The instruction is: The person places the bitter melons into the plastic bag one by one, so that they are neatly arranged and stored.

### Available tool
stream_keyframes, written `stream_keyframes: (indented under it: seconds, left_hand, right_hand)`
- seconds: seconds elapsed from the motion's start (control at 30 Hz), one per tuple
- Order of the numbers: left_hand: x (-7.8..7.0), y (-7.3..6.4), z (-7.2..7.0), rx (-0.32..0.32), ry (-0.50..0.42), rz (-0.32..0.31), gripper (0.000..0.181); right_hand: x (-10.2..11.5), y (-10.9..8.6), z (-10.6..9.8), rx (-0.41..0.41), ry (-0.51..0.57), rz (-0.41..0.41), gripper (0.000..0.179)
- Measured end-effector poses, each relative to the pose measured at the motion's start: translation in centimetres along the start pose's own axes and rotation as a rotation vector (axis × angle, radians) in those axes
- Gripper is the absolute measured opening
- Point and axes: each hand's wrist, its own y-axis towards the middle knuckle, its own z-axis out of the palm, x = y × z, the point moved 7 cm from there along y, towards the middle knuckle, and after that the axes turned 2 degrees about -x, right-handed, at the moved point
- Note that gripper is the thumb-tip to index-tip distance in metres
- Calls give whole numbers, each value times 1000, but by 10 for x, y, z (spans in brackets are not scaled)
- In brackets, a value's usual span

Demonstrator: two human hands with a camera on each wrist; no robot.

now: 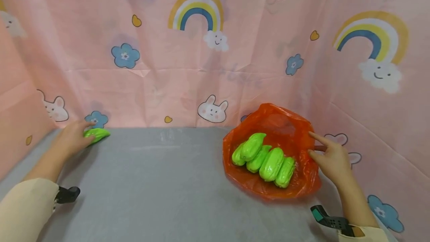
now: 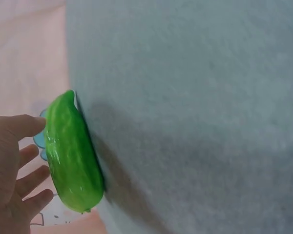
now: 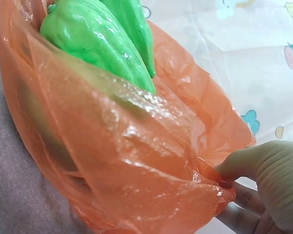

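Observation:
At the far left of the table lies a bright green bitter melon (image 1: pixel 97 135), glossy and bumpy with a pointed tip. My left hand (image 1: pixel 71 137) is right beside it. In the left wrist view the fingers are spread along one side of the melon (image 2: pixel 73 156), thumb and fingertips at its edge; whether they touch is hard to tell. On the right, a red plastic bag (image 1: pixel 285 122) stands with its mouth wide. Several similar bitter melons (image 1: pixel 271 164) lie inside. My right hand (image 1: pixel 332 160) pinches the bag's right rim between thumb and fingers, seen closely in the right wrist view (image 3: pixel 268 180).
A grey tabletop (image 1: pixel 161 182) spreads between the two hands. Pink cloth (image 1: pixel 154 85) printed with rainbows, flowers and animals hangs behind the table and along both sides. Each wrist wears a black camera strap.

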Motion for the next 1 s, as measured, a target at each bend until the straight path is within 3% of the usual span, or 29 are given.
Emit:
stream_keyframes:
  seconds: [0.33, 0.5, 0.8, 1.0]
  left_hand:
    - [10, -8, 7, 44, 41, -27, 41]
    - [9, -10, 7, 33, 44, -13, 41]
    - [-16, -8, -2, -1, 60, 29, 42]
    - [-37, -7, -7, -105, -3, 86, 41]
  right_hand:
    - [-2, 1, 5, 16, -7, 16, 55]
    - [-1, 1, 5, 15, -13, 13, 56]
    - [1, 0, 1, -3, -19, -1, 55]
    - [4, 0, 1, 5, -9, -8, 55]
